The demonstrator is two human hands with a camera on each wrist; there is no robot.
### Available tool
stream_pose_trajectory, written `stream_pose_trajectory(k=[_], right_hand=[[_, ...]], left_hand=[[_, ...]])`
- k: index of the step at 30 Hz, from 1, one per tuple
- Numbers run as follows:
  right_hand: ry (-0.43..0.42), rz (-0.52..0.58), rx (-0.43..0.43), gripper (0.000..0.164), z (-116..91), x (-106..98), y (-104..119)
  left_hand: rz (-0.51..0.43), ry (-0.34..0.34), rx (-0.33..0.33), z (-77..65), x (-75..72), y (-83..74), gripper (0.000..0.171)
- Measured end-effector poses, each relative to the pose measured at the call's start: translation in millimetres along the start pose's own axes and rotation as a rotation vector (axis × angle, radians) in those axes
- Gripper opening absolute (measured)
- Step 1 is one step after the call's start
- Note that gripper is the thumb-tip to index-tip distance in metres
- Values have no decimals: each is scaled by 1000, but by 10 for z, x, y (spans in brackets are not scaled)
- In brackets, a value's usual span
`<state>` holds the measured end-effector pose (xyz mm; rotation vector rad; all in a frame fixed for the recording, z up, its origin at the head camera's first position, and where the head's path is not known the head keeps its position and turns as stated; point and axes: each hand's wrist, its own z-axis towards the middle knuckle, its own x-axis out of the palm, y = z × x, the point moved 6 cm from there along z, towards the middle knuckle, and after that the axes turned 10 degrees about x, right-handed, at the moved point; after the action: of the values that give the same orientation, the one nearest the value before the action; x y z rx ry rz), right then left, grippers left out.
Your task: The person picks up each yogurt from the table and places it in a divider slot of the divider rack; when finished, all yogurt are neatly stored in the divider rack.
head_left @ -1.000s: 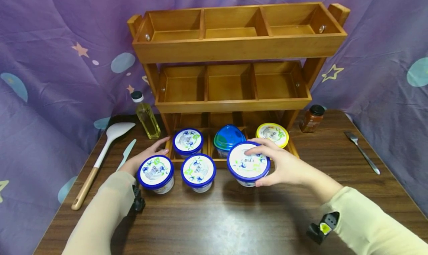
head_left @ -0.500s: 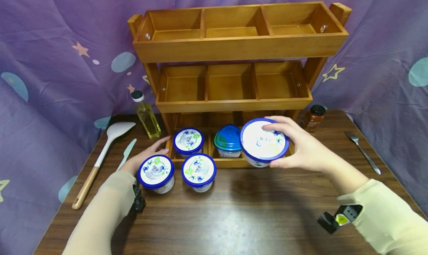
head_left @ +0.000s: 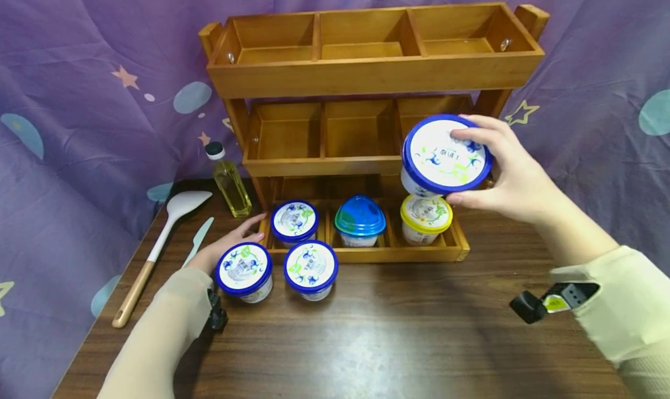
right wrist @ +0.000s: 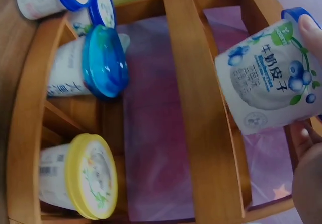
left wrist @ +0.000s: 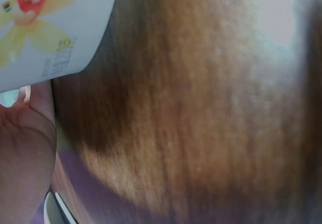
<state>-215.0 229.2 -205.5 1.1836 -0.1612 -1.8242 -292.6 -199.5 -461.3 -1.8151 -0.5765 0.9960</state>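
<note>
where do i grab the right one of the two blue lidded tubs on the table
Probably round the lid, its widest part, from above and the right: the tub stands upright, with another tub at its left and the rack behind.

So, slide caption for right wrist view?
Fingers hold a blueberry-printed tub; a yellow-lidded tub sits in the wooden rack.

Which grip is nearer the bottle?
Left: the left grip is by the rack, just in front of the bottle; the right grip, holding a tub, is far to its right.
</note>
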Motion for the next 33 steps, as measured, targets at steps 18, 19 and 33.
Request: stream_pose_trajectory(k=[18, 19, 33], right_hand=[[-304, -161, -2, 95, 92, -70, -277], [-307, -161, -5, 95, 93, -69, -292], [-323, -178, -25, 86, 70, -4, -450]], left_hand=[[26, 6, 42, 14, -18, -6, 65], [28, 5, 44, 17, -21, -6, 65], [59, 1, 70, 29, -34, -10, 65]])
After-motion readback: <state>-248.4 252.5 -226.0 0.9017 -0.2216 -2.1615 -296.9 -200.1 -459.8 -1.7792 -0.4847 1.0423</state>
